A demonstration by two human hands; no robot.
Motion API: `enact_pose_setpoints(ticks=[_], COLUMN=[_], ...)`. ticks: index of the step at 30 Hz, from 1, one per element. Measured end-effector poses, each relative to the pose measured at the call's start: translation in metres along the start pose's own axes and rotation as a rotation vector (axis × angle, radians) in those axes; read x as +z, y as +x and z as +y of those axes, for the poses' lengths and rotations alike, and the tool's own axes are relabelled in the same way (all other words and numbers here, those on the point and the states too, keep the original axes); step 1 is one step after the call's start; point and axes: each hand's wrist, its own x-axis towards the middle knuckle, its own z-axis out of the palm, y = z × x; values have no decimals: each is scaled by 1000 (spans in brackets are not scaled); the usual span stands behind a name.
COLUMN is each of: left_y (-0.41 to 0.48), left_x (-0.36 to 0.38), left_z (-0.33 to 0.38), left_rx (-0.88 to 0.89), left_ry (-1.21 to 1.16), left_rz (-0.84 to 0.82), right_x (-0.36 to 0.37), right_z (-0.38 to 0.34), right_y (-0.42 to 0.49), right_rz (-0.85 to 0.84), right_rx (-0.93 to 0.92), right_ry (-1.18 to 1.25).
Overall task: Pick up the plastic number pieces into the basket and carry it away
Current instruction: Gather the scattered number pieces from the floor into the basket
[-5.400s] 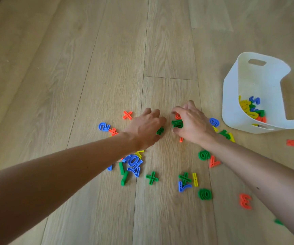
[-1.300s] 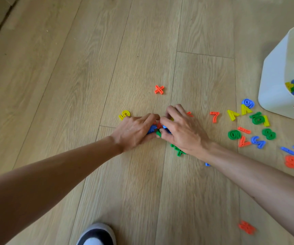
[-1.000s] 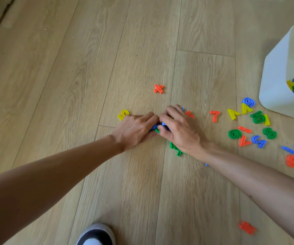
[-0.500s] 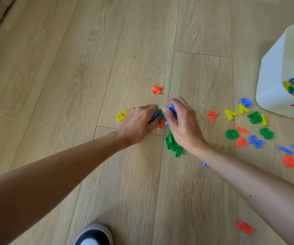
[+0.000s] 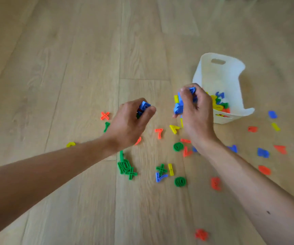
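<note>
Both hands are raised above the wooden floor, each closed around a handful of plastic number pieces. My left hand (image 5: pixel 130 124) grips blue and dark pieces. My right hand (image 5: pixel 195 110) holds mostly blue pieces (image 5: pixel 178 105) just left of the white basket (image 5: pixel 218 76), which stands on the floor with several coloured pieces inside. Many pieces still lie scattered on the floor: a green cluster (image 5: pixel 125 167), an orange cross (image 5: pixel 105 115), an orange seven (image 5: pixel 159 132), a green ring (image 5: pixel 180 181).
More loose pieces lie to the right of the basket and near my right forearm, among them blue (image 5: pixel 263 152) and orange (image 5: pixel 264 170) ones, and one orange piece (image 5: pixel 201 234) near the bottom. The floor is light wood planks all around.
Both hands have lifted off the floor with handfuls of pieces and separated; my right hand has moved toward the basket. The view has shifted so the whole basket shows.
</note>
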Motion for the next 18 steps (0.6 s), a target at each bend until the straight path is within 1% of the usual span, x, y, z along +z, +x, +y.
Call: enact_pose_setpoints(ticks=[4, 7, 9, 13, 18], left_y=[59, 103, 130, 159, 177], left_x=[33, 70, 100, 156, 177], left_z=[58, 88, 98, 104, 97], left_rx=[79, 60, 5, -106, -217], left_ry=[-3, 17, -25, -43, -87], left_rz=[-118, -137, -126, -112, -107], right_x=[-77, -120, -135, -141, -145], right_z=[7, 33, 52, 74, 82], right_y=[52, 79, 93, 113, 124], right_rz=[203, 266, 256, 177, 0], right_rx=[60, 130, 209, 361, 454], right_ry=[-38, -112, -137, -67, -10])
